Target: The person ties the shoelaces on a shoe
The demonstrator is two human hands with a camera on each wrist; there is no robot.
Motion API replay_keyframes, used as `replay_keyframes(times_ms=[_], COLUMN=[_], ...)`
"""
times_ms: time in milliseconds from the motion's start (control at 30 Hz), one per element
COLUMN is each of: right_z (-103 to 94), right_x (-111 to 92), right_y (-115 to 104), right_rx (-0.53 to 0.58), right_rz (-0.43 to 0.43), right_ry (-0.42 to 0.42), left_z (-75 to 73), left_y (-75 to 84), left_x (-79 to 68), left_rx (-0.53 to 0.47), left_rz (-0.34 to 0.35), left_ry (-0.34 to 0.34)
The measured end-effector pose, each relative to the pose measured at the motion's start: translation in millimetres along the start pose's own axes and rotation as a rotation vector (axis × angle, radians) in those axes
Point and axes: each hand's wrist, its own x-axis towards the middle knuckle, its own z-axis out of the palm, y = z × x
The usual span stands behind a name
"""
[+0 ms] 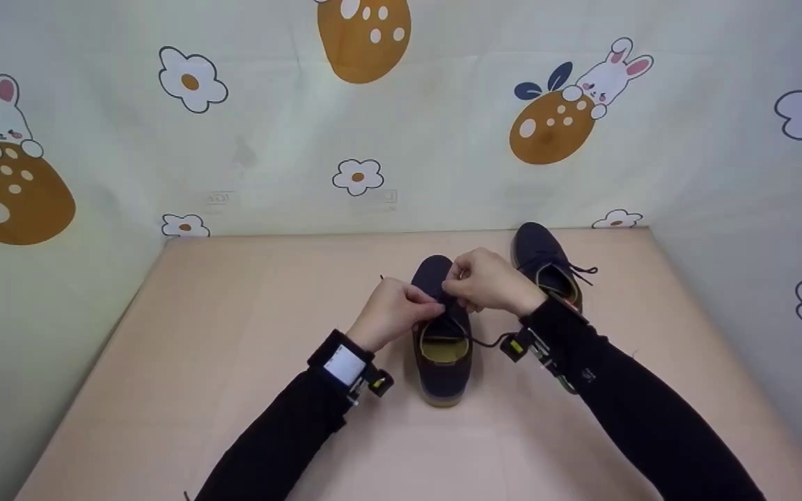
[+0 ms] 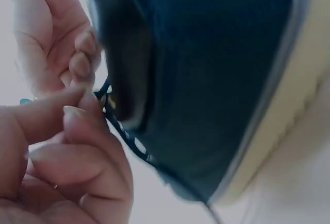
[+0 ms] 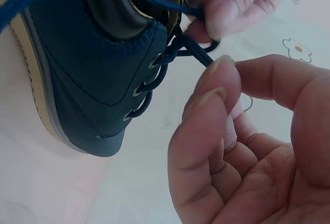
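Note:
A dark navy lace-up shoe (image 1: 443, 379) sits upright on the table, toe pointing away from me. Over its lacing, both hands work close together. My left hand (image 1: 395, 312) pinches the blue shoelace (image 3: 175, 7) between thumb and finger from the left side. From the right, my right hand (image 1: 493, 282) pinches another part of the lace near the top eyelets. In the right wrist view, the lace runs through several metal eyelets (image 3: 139, 89) and forms a small loop between the two hands. One lace end (image 1: 488, 344) trails off the shoe's right side.
A matching shoe (image 1: 533, 243) stands farther back to the right, its lace tied, partly behind the right forearm. A patterned cloth (image 1: 443, 153) with rabbits and flowers closes off the back and sides of the beige table (image 1: 248, 334).

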Motion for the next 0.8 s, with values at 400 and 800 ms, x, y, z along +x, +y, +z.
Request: replay_keyframes(times_ms=[400,800], right_z=[8.4,24.1], right_x=[-11,-34], right_y=[-7,8], right_rx=[-0.126,-0.185], right_rz=[-0.179,-0.26], right_ry=[0.095,0.216], left_z=[-13.1,-12.5], left_y=[3.8,-4.1], left_x=[2.4,3.7], left_rx=[-0.165,-0.24], left_rz=[-0.091,-0.083], left_ry=[0.015,-0.069])
